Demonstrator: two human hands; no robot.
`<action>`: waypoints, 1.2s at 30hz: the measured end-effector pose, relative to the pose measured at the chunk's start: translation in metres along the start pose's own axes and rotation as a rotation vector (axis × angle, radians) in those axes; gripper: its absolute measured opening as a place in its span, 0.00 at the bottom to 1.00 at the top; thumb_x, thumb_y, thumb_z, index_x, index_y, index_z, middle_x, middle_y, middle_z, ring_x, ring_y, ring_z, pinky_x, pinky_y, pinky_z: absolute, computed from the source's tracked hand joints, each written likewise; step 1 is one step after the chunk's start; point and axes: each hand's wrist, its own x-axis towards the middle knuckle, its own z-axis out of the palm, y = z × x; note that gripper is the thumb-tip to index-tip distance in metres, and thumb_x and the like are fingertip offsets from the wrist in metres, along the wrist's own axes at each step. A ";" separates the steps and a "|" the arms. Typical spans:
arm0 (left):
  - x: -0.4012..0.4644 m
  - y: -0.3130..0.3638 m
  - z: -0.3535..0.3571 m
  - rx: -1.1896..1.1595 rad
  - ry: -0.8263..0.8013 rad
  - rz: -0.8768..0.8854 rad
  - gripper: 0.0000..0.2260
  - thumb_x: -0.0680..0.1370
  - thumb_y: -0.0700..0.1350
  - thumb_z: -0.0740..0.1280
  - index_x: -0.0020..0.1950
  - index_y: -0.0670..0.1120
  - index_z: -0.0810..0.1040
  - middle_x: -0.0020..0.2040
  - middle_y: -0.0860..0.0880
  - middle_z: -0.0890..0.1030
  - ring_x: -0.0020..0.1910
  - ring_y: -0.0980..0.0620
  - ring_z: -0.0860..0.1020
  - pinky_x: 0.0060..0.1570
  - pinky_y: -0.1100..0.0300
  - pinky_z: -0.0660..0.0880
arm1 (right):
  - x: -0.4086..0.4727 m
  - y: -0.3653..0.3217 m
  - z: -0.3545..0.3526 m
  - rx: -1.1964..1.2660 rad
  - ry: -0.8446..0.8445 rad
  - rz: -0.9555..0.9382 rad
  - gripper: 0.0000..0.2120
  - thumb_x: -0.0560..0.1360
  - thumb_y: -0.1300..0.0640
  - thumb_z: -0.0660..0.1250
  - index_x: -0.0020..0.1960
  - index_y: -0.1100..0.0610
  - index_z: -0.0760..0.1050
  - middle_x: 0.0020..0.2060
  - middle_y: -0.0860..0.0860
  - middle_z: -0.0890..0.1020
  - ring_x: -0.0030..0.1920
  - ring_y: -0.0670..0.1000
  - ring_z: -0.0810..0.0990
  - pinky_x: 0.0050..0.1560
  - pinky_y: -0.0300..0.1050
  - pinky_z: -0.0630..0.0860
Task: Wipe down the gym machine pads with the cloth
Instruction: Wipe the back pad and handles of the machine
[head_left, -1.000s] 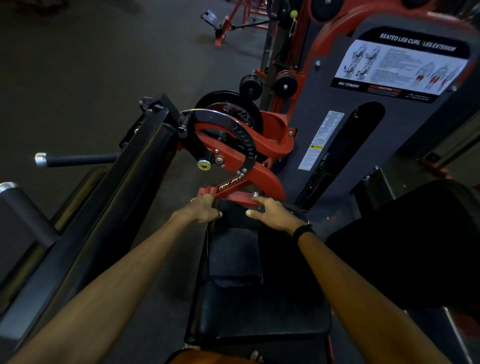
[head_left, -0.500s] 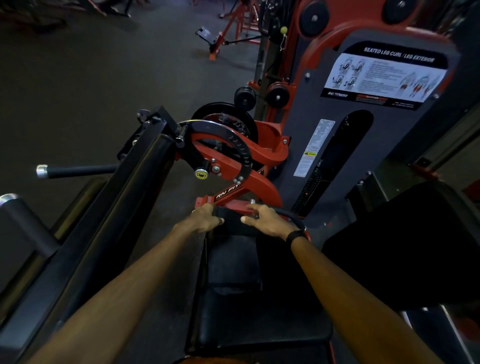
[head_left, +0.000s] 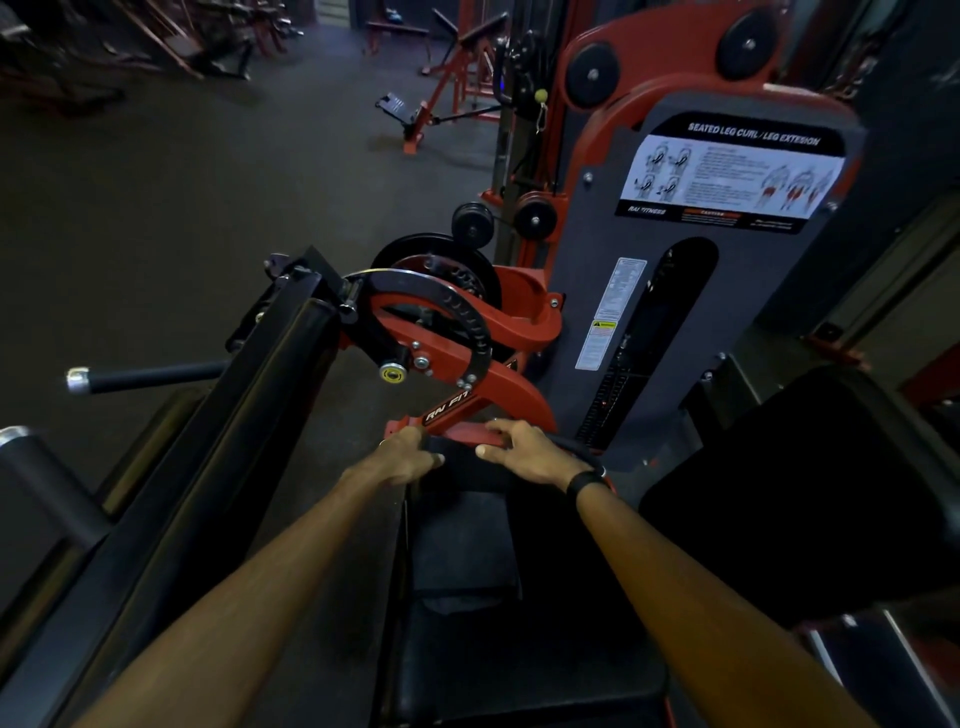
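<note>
A: Two hands are working one dark cloth (head_left: 460, 457) at the far end of the seat pad (head_left: 519, 649), up at twelve o'clock from the person.

B: How are they holding it?

A: The left hand (head_left: 402, 460) is curling over the cloth's left end, fingers wrapped down on it. The right hand (head_left: 530, 454) is lying flatter on the right end, fingers spread and pressing. My guess is that they are stretching it across the pad's width, so that one pass covers the whole edge.

B: And the cloth is touching the pad?

A: It is lying on the pad's far edge, just beside the red frame (head_left: 467, 410). The cloth and the pad are both dark, so I cannot tell exactly where one ends.

B: What is sitting around that?

A: One long black roller pad (head_left: 249, 415) is slanting away at ten o'clock. One wide back pad (head_left: 810, 499) is resting at three o'clock. One grey weight-stack cover (head_left: 691, 291) is standing at one o'clock, carrying one instruction placard (head_left: 732, 174).

B: So how many pads in all?

A: Three in plain view. I would judge that only the seat is being handled now.
</note>
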 end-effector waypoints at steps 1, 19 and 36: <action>-0.001 0.001 0.000 -0.002 0.001 0.005 0.22 0.77 0.49 0.70 0.70 0.45 0.72 0.63 0.45 0.78 0.61 0.46 0.77 0.63 0.54 0.74 | 0.000 0.001 0.000 0.000 0.003 0.000 0.27 0.79 0.47 0.70 0.74 0.56 0.70 0.67 0.55 0.77 0.67 0.54 0.76 0.65 0.42 0.69; -0.029 0.008 0.030 -0.063 0.012 -0.036 0.19 0.78 0.47 0.69 0.69 0.47 0.74 0.63 0.45 0.79 0.62 0.47 0.77 0.62 0.56 0.73 | -0.013 0.032 0.008 0.089 -0.019 -0.056 0.26 0.79 0.51 0.70 0.74 0.58 0.70 0.66 0.58 0.78 0.68 0.54 0.75 0.69 0.46 0.70; -0.079 -0.069 0.083 -0.182 0.068 -0.302 0.22 0.79 0.48 0.68 0.72 0.43 0.72 0.67 0.43 0.76 0.66 0.43 0.75 0.65 0.53 0.73 | -0.023 0.052 0.094 0.125 -0.230 0.006 0.27 0.79 0.50 0.70 0.74 0.57 0.69 0.66 0.59 0.76 0.69 0.54 0.74 0.66 0.44 0.71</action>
